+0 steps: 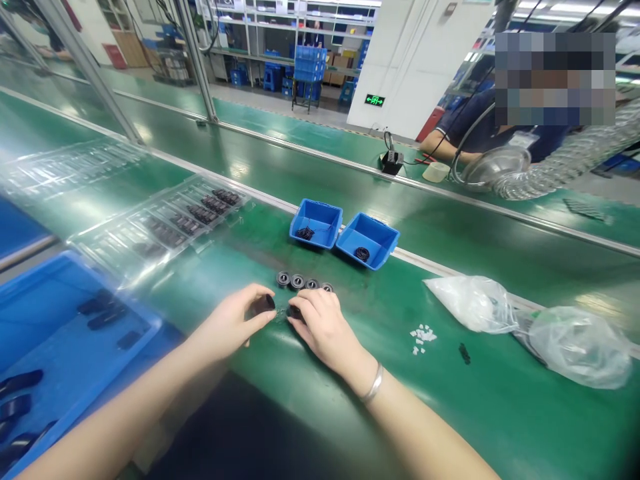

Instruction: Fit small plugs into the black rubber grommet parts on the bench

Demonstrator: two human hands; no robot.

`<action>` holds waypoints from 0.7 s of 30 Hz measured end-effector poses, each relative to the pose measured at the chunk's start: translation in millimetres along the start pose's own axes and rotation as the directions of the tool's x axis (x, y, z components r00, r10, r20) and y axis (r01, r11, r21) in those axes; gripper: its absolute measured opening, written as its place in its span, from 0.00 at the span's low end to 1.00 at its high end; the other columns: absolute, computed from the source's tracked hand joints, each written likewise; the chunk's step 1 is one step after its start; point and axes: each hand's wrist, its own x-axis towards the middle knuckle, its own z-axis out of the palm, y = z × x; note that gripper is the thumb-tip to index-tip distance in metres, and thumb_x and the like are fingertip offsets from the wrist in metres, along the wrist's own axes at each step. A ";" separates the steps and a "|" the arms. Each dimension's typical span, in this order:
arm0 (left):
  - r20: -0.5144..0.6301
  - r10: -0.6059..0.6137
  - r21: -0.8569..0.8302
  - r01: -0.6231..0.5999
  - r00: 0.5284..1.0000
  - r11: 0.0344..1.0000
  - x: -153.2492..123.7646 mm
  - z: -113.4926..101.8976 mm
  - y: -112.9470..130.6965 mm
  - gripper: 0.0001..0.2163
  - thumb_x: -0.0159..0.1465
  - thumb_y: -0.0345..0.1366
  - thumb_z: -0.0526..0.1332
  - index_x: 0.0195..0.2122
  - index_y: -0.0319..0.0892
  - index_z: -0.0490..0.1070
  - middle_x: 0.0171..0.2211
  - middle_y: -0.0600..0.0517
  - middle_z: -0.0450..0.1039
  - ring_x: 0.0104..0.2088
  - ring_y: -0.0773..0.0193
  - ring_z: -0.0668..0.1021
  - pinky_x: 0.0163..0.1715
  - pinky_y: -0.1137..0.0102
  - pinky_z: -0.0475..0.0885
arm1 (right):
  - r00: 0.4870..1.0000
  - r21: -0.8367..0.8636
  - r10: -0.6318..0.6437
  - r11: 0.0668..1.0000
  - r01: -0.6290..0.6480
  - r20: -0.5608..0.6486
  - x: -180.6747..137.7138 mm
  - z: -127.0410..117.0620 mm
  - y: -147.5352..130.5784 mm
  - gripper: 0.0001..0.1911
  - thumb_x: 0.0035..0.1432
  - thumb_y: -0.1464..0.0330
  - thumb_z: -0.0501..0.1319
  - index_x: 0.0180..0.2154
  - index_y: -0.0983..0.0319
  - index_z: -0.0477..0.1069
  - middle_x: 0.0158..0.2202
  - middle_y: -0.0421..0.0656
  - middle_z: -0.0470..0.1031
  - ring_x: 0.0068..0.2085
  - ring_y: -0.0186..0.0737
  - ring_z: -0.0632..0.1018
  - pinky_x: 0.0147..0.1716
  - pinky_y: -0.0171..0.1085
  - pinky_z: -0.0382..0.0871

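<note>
My left hand (240,317) is closed around a small black cylindrical part (263,305), gripped between thumb and fingers. Close beside it, my right hand (320,327) has its fingers bent over a dark part (295,311), mostly hidden beneath them. A short row of black round parts (297,281) with ring-shaped tops stands on the green work surface just beyond my hands. Farther back sit two blue bins: the left bin (327,238) holds a small heap of thin black pieces (305,233), the right bin (377,259) a bundle of black rings (363,254).
Clear trays (135,223) with dark parts lie at left, above a large blue crate (145,330) of black pieces. Small white bits (423,335), a dark green piece (465,353) and plastic bags (475,303) lie at right. A co-worker (450,137) sits across the metal rail.
</note>
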 end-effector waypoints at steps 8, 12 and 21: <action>-0.122 0.200 0.161 -0.180 0.972 0.970 20.6 9.5 -1.2 0.12 0.51 0.34 0.70 0.37 0.47 0.77 0.29 0.51 0.71 0.27 0.60 0.71 0.30 0.72 0.65 | 0.993 -0.086 0.066 0.994 -0.074 -0.094 -4.1 3.0 9.9 0.17 0.62 0.67 0.57 0.52 0.62 0.64 0.48 0.51 0.70 0.51 0.51 0.66 0.50 0.50 0.60; -0.127 0.138 -0.065 -0.147 0.982 0.987 24.2 20.4 1.1 0.14 0.49 0.31 0.71 0.37 0.47 0.76 0.23 0.55 0.66 0.25 0.62 0.68 0.25 0.74 0.61 | 0.984 -0.071 0.112 0.990 -0.122 -0.140 -5.8 4.5 13.6 0.19 0.61 0.65 0.59 0.53 0.62 0.64 0.47 0.51 0.69 0.50 0.51 0.67 0.48 0.50 0.62; -0.016 -0.206 -0.841 0.098 0.978 0.533 18.4 2.9 10.2 0.16 0.66 0.47 0.51 0.37 0.39 0.69 0.24 0.55 0.64 0.20 0.69 0.67 0.15 0.76 0.64 | 0.973 0.047 0.055 0.998 -0.046 -0.225 -8.5 2.3 4.0 0.20 0.62 0.64 0.58 0.54 0.62 0.63 0.49 0.52 0.69 0.52 0.50 0.67 0.52 0.52 0.60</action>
